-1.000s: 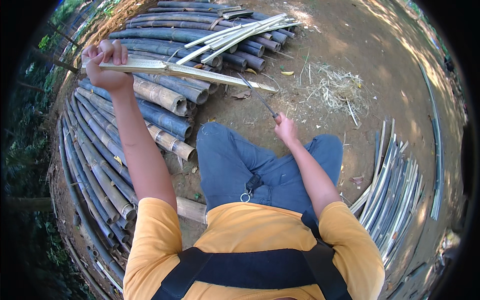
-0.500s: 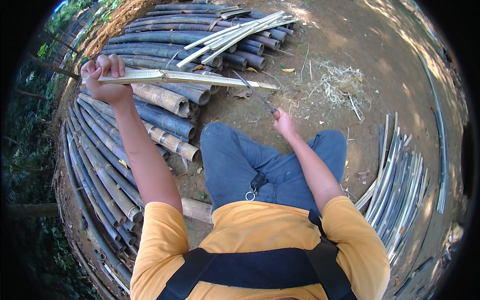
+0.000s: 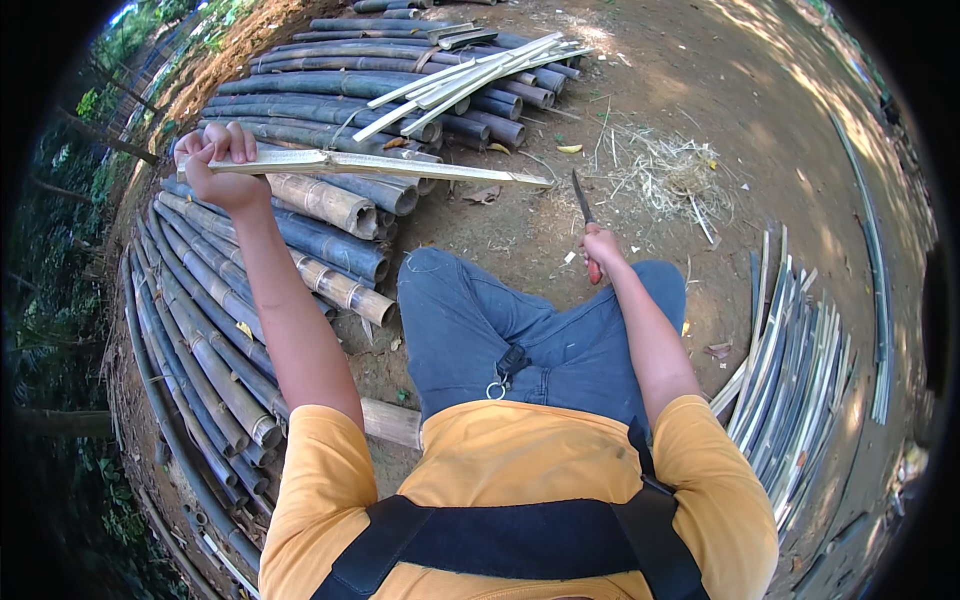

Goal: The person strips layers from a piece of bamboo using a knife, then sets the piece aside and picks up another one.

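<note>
My left hand [image 3: 222,170] is closed round one end of a pale split bamboo strip [image 3: 400,168]. The strip stretches level to the right, its thin tip over the bare ground ahead of my knees. In my right hand [image 3: 601,247] is a knife [image 3: 584,200], gripped by its reddish-brown handle. The dark, narrow blade points away from me and stands a little right of the strip's tip, not touching it.
Bamboo poles [image 3: 330,200] lie stacked to my left and ahead, with pale split strips [image 3: 475,80] on top. A heap of shavings [image 3: 680,175] rests on the ground ahead right. A bundle of long slats [image 3: 785,370] lies at my right.
My right hand has swung right with the knife, and the blade has come away from the strip to point forward. The strip and my left hand have shifted slightly.
</note>
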Tool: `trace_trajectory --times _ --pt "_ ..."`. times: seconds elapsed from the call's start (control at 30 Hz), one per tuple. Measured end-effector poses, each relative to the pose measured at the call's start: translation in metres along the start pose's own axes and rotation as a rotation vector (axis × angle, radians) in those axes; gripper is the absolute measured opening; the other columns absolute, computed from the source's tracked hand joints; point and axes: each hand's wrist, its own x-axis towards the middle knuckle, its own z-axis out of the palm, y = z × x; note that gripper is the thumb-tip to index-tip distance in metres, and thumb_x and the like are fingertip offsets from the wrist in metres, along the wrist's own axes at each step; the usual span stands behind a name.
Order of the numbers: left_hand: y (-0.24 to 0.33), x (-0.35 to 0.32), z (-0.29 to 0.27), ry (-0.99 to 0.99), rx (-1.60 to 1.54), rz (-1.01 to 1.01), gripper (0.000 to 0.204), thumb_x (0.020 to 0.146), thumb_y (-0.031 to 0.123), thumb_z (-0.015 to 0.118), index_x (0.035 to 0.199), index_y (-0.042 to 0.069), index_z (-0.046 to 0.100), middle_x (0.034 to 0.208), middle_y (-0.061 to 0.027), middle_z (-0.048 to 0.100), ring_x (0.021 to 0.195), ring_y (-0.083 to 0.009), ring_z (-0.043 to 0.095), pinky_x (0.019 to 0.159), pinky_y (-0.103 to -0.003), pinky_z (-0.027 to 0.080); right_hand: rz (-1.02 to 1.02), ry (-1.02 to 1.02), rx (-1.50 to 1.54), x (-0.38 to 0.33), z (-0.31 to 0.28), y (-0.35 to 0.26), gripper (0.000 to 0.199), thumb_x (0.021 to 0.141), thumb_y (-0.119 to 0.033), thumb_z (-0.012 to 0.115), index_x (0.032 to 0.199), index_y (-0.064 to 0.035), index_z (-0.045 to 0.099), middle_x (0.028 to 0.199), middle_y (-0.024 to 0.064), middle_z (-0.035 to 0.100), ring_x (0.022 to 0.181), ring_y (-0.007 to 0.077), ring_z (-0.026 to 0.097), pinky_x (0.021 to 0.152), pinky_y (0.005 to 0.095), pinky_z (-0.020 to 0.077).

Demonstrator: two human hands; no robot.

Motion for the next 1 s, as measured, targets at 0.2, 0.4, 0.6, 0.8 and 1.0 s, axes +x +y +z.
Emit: trace_trajectory --times 0.2,0.4,0.6,0.8,1.0 --pt "0.025 -0.008 -0.007 0.045 0.087 0.02 0.018 0.074 0.008 0.043 0.086 0.014 0.032 0.061 -0.0032 0.033 0.047 -0.0133 0.029 0.042 -0.026 0.031 0.214 -0.075 -0.312 -0.099 0.054 -0.097 0.041 0.083 -0.006 0.052 0.121 0.006 0.042 0.082 0.0187 0.068 0.065 0.0286 0.068 0.058 0.0443 0.0524" --pt "0.009 -0.003 0.011 -0.003 0.046 -0.005 0.018 0.074 0.008 0.043 0.087 0.015 0.032 0.062 -0.0034 0.032 0.048 -0.0132 0.029 0.043 -0.026 0.031 0.019 -0.087 -0.572 -0.129 0.083 -0.041 0.053 0.087 -0.015 0.057 0.13 -0.002 0.029 0.128 0.0267 0.06 0.124 0.0386 0.058 0.101 0.0437 0.046" --pt "0.014 -0.006 0.009 0.027 0.079 0.003 0.015 0.073 0.01 0.044 0.083 0.015 0.034 0.062 -0.0023 0.032 0.05 -0.0135 0.03 0.044 -0.027 0.032 0.072 -0.257 -0.643 -0.163 0.089 -0.046 0.05 0.088 -0.018 0.057 0.13 -0.0023 0.034 0.122 0.0218 0.065 0.117 0.0363 0.063 0.095 0.0449 0.0497" --pt "0.006 -0.003 0.003 -0.075 -0.06 -0.01 0.02 0.076 0.009 0.045 0.089 0.015 0.031 0.063 -0.0032 0.034 0.05 -0.0134 0.031 0.045 -0.028 0.033 -0.068 -0.492 -0.994 -0.106 0.074 -0.033 0.047 0.089 -0.029 0.063 0.125 -0.0002 0.051 0.122 0.0239 0.064 0.113 0.0388 0.064 0.095 0.0462 0.0499" --pt "0.019 -0.01 -0.008 -0.112 -0.095 0.007 0.022 0.076 0.008 0.045 0.092 0.014 0.031 0.062 -0.0032 0.033 0.049 -0.0138 0.031 0.045 -0.029 0.034 -0.73 -0.042 -0.68 -0.126 0.06 -0.193 0.057 0.08 -0.02 0.075 0.128 -0.0053 0.047 0.135 0.0191 0.053 0.125 0.0367 0.053 0.104 0.0451 0.0451"
